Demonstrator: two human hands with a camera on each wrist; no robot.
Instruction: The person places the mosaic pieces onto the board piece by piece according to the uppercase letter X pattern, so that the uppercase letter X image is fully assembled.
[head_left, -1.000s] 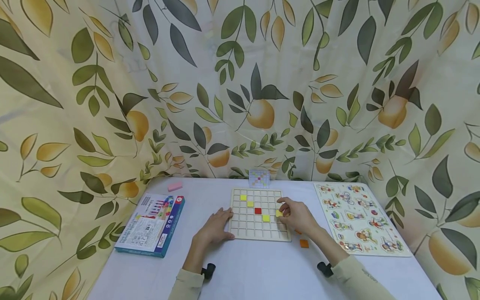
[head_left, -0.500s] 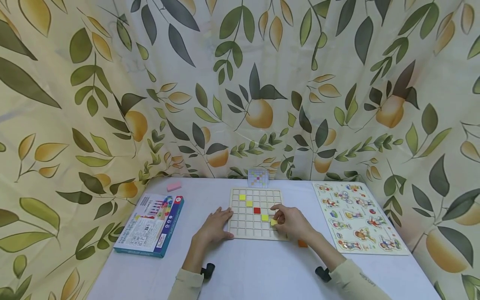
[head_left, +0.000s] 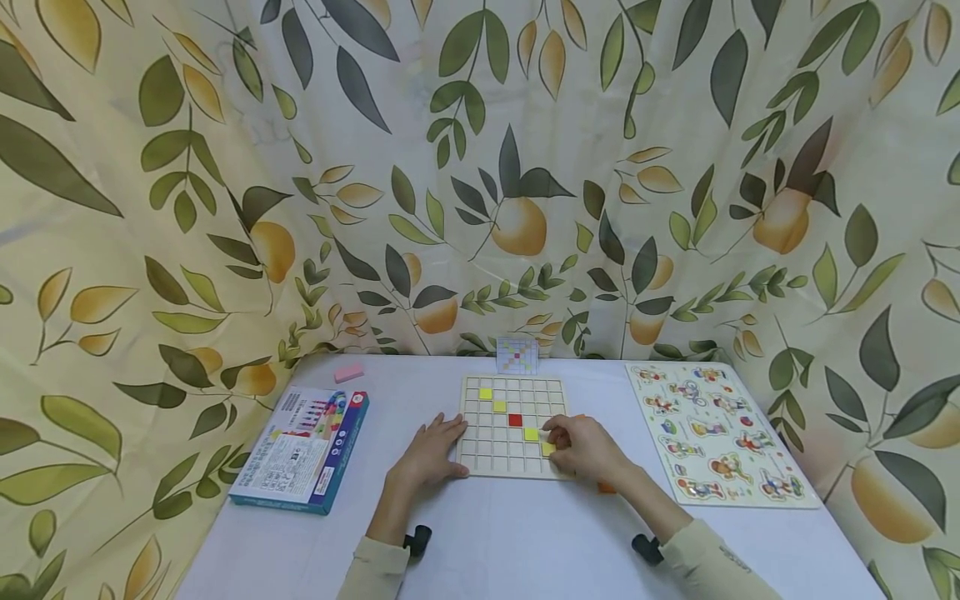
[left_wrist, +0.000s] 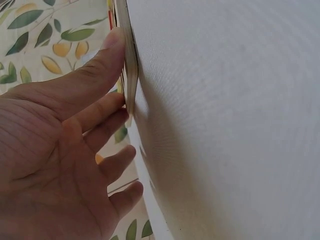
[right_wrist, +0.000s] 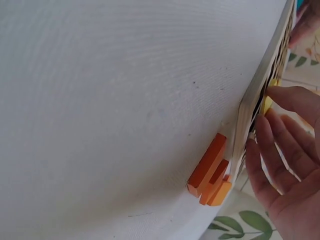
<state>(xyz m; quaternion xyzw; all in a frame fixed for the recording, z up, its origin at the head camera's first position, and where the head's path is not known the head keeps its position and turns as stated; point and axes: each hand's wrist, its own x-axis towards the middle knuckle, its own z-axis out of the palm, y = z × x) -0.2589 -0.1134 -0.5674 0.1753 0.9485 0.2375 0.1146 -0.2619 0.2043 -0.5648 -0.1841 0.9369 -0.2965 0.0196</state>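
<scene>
While the left hand (head_left: 431,454) steadies the grid board's (head_left: 513,471) edge flat-fingered, the right hand (head_left: 588,447) pinches a yellow tile (head_left: 548,448).

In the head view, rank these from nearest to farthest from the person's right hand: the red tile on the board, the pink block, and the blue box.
From the right hand:
1. Red tile, just left of the hand, on the board.
2. Blue box, at the table's left side.
3. Pink block, far left corner, behind the box.
</scene>
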